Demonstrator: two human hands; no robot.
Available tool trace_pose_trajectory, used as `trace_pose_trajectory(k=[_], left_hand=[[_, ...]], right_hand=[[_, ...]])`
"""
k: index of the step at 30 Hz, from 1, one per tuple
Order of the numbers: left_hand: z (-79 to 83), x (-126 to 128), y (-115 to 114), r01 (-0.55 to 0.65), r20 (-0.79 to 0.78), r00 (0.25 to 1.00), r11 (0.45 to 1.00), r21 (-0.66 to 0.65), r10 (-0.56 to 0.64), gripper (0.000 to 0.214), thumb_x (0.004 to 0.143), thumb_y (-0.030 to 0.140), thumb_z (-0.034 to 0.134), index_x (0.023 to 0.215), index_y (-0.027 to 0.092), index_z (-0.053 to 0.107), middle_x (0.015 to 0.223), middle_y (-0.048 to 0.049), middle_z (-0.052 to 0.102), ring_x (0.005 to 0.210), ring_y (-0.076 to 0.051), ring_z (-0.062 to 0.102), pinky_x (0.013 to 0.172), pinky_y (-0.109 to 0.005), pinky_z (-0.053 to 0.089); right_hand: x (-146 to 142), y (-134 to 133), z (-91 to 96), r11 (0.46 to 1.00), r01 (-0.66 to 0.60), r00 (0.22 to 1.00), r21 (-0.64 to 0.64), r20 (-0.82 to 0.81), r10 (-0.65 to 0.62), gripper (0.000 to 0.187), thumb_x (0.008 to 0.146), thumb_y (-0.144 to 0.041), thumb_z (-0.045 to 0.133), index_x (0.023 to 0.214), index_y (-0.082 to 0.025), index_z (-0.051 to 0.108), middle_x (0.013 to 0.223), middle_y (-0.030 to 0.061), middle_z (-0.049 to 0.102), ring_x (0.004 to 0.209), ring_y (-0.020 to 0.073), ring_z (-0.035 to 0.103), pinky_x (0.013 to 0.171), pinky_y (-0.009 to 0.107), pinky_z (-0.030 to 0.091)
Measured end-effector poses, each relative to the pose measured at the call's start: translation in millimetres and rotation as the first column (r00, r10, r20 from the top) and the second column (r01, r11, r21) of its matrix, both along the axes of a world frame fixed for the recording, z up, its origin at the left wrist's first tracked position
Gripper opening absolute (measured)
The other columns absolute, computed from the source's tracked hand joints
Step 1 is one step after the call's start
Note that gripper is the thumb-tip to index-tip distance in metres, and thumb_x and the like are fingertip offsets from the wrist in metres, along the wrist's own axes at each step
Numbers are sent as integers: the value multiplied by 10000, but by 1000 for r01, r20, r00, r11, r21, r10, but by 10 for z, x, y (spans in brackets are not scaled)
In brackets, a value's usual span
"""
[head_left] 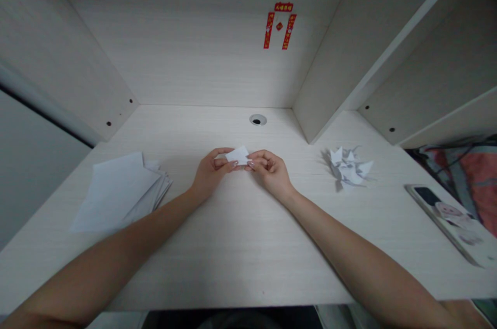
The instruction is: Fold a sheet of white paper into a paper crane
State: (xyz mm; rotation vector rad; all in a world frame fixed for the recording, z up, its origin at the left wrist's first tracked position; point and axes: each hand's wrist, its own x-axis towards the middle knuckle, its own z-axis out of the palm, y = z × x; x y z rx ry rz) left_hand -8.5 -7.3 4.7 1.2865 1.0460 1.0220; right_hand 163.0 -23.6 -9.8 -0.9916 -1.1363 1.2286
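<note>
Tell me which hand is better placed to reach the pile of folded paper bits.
Right, probably. The right hand sits nearer the pile of folded paper bits, with only bare desk between; the left hand would have to cross over. Both hands pinch the small paper piece.

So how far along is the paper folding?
Done: a pile of folded paper shapes lies off to the right. In hand: the left hand and right hand pinch one small white paper piece in their fingers. Left: a stack of flat white sheets waits at the left.
</note>
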Motion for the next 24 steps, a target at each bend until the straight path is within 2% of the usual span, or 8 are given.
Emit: trace_pose_trajectory(k=[5, 10, 13, 16, 20, 24], left_hand=[[-18, -2, 7, 19, -7, 1000, 1000, 19, -19, 505, 681, 365, 715, 1114, 158, 555, 728, -48, 723, 762, -204, 691, 758, -311, 517], [-51, 6, 38, -10, 25, 1000, 996, 86, 8, 417, 714, 376, 673, 1055, 154, 580, 764, -36, 713, 750, -172, 668, 759, -294, 507], [-56, 6, 37, 13, -8, 1000, 993, 119, -12, 392, 736, 386, 639, 1050, 151, 617, 825, -45, 704, 769, -167, 645, 746, -283, 496], [-50, 3, 7, 61, -94, 994, 989, 135, -49, 425, 765, 365, 604, 1140, 165, 602, 843, -31, 686, 755, -147, 615, 702, -254, 470], [-38, 1, -32, 126, -193, 977, 980, 156, -95, 467, 787, 342, 578, 1232, 210, 537, 739, 14, 639, 681, -117, 575, 641, -220, 430], [-32, 4, -31, 114, -203, 976, 975, 193, -74, 455, 795, 363, 565, 1223, 214, 517, 702, 22, 625, 651, -115, 561, 624, -215, 421]], right_hand=[[10, -18, -20, 1000, 13, 999, 21, 39, -14, 334, 692, -354, 696, 972, -228, 563, 670, -8, 681, 667, 163, 661, 671, 281, 494], [9, -87, -4, 990, -7, 966, 139, 255, -29, 379, 804, -337, 572, 1149, -241, 447, 700, -18, 668, 668, 149, 632, 688, 283, 485], [-6, -116, 37, 968, 1, 940, 250, 329, -86, 401, 820, -326, 558, 1189, -241, 423, 873, 20, 667, 770, 151, 624, 758, 305, 485], [-17, -107, 53, 951, 7, 939, 308, 326, -112, 343, 818, -329, 572, 1133, -236, 476, 993, 55, 637, 854, 160, 609, 816, 325, 475], [-22, -65, -3, 973, -29, 965, 230, 261, -33, 253, 799, -355, 598, 1002, -213, 548, 813, 30, 628, 725, 143, 592, 700, 284, 484], [-14, -38, -62, 986, -36, 977, 165, 211, 0, 233, 752, -336, 651, 926, -189, 608, 626, -24, 551, 548, 98, 506, 560, 231, 429]])
